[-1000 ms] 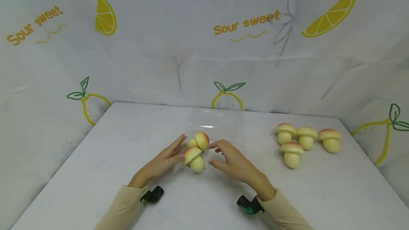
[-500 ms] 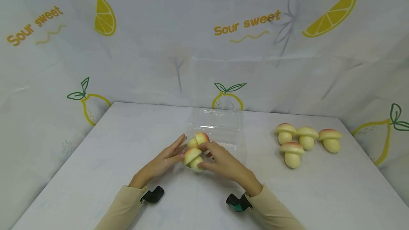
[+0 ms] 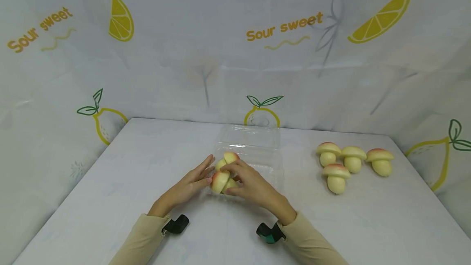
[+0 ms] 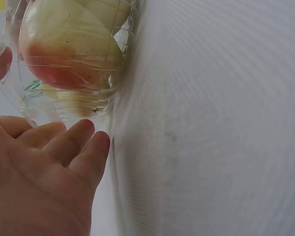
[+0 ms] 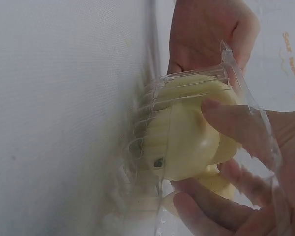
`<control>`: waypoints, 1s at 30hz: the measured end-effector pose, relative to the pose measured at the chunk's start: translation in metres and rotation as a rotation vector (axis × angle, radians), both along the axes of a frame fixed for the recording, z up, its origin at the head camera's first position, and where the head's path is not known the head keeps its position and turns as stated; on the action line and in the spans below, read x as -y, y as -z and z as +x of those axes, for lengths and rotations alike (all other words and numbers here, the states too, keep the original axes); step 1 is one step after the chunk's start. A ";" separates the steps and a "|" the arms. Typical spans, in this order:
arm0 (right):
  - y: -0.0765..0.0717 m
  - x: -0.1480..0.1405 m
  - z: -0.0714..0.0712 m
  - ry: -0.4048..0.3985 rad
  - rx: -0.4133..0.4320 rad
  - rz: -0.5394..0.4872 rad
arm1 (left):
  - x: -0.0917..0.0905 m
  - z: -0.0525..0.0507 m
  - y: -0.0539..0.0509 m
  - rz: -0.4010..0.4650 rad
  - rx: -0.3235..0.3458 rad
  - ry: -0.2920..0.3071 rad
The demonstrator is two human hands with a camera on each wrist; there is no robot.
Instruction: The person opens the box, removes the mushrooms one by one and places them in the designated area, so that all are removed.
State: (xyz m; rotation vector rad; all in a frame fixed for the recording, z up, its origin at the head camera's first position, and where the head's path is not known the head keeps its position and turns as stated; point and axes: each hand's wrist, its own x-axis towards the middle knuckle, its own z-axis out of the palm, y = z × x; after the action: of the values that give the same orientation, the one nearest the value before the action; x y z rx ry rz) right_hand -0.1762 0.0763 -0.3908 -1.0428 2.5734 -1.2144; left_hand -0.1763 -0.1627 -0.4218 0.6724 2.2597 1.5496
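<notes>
A clear plastic clamshell box [image 3: 272,167] stands in the middle of the table with its lid folded back. In its left side lie two artificial mushrooms, pale yellow with reddish caps: a front mushroom [image 3: 219,182] and a rear mushroom [image 3: 232,157]. My right hand [image 3: 254,185] reaches into the box and grips the front mushroom, its thumb on the stem in the right wrist view. The left hand [image 3: 187,183] stays at the box's left side with fingers extended, its thumb at the rim. Through the box wall, the left wrist view shows a reddish cap [image 4: 64,54].
To the right on the white table [image 3: 110,199] sits a group of several more mushrooms [image 3: 336,179]. Behind the table hangs a pale cloth [image 3: 165,52] printed with lemons. Each wrist carries a black camera [image 3: 176,224].
My right hand has moved left into the box and taken hold of the front mushroom, whose cap has turned more upright. The left hand has hardly moved.
</notes>
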 end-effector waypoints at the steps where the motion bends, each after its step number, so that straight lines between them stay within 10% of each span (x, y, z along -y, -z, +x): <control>1: 0.000 0.001 0.000 -0.008 -0.013 -0.001 | 0.000 0.000 0.000 0.000 -0.001 0.001; 30: -0.005 -0.014 -0.009 -0.058 -0.084 0.111 | 0.000 -0.001 0.001 -0.006 -0.003 -0.014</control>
State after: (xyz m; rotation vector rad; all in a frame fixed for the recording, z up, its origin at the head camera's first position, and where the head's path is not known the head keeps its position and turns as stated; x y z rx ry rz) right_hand -0.1851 0.0901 -0.3856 -1.1588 2.6184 -1.0226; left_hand -0.1770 -0.1625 -0.4229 0.6587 2.2749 1.5484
